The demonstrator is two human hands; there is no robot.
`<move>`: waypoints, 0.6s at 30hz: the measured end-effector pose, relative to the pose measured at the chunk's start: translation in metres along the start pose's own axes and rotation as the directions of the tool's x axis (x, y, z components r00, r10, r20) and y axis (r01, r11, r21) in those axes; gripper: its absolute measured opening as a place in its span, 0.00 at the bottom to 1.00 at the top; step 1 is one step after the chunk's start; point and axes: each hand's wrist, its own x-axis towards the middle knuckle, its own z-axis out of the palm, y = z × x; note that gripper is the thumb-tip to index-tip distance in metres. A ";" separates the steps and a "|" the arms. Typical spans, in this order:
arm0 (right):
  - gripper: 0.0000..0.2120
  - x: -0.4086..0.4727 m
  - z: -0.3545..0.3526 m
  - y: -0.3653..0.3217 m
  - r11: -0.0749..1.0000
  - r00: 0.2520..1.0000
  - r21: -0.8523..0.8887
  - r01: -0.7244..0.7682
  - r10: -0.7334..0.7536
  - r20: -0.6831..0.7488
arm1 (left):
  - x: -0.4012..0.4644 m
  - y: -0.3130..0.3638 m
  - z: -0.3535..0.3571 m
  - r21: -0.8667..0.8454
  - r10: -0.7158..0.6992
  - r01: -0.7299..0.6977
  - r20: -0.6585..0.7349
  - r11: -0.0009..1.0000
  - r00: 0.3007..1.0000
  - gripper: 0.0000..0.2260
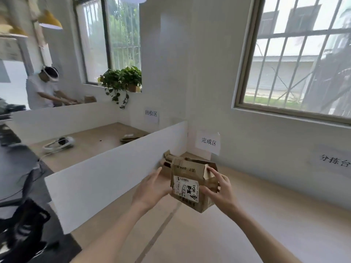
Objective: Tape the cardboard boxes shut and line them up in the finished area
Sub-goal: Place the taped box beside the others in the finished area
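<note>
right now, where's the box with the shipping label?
In the head view, centre-low: the labelled cardboard box is held above the desk between the left hand and right hand, just in front of other boxes by the white partition.

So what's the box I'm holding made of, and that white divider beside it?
The box looks like brown corrugated cardboard, matte, with creased folded flaps and a white paper label. The divider looks like a smooth, matte white board, perhaps laminate or painted wood; its core cannot be told.

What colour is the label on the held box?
White with black print, on the brown cardboard box; head view.
</note>
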 end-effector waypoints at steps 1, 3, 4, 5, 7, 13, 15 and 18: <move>0.34 0.012 0.010 0.006 1.000 1.000 0.001 0.006 -0.006 0.006 | 0.011 -0.007 -0.003 0.033 -0.001 0.001 -0.005 0.999 1.000 0.47; 0.34 0.040 0.030 0.022 1.000 1.000 -0.019 0.018 -0.018 0.021 | 0.038 -0.025 -0.005 0.096 0.005 -0.004 -0.017 0.995 1.000 0.38; 0.34 0.056 0.040 0.031 0.999 0.999 -0.029 0.025 -0.024 0.029 | 0.055 -0.034 -0.004 0.131 0.009 -0.007 -0.013 0.991 1.000 0.35; 0.34 0.072 0.050 0.042 0.999 0.999 -0.036 0.035 -0.034 0.038 | 0.073 -0.043 -0.002 0.166 0.011 -0.010 -0.007 0.986 1.000 0.34; 0.34 0.105 0.070 0.065 0.997 0.997 -0.047 0.054 -0.051 0.061 | 0.110 -0.060 0.007 0.215 -0.004 0.002 0.009 0.977 1.000 0.33; 0.36 0.201 0.133 0.149 0.999 0.990 -0.054 -0.009 0.016 0.138 | 0.216 -0.126 0.054 0.318 -0.104 0.071 0.088 0.946 0.991 0.33; 0.36 0.229 0.158 0.179 0.998 0.985 -0.055 -0.031 0.040 0.166 | 0.245 -0.151 0.072 0.344 -0.128 0.079 0.123 0.936 0.984 0.33; 0.37 0.264 0.194 0.230 0.997 0.982 -0.045 -0.059 0.066 0.176 | 0.282 -0.192 0.101 0.326 -0.171 0.119 0.138 0.938 0.976 0.33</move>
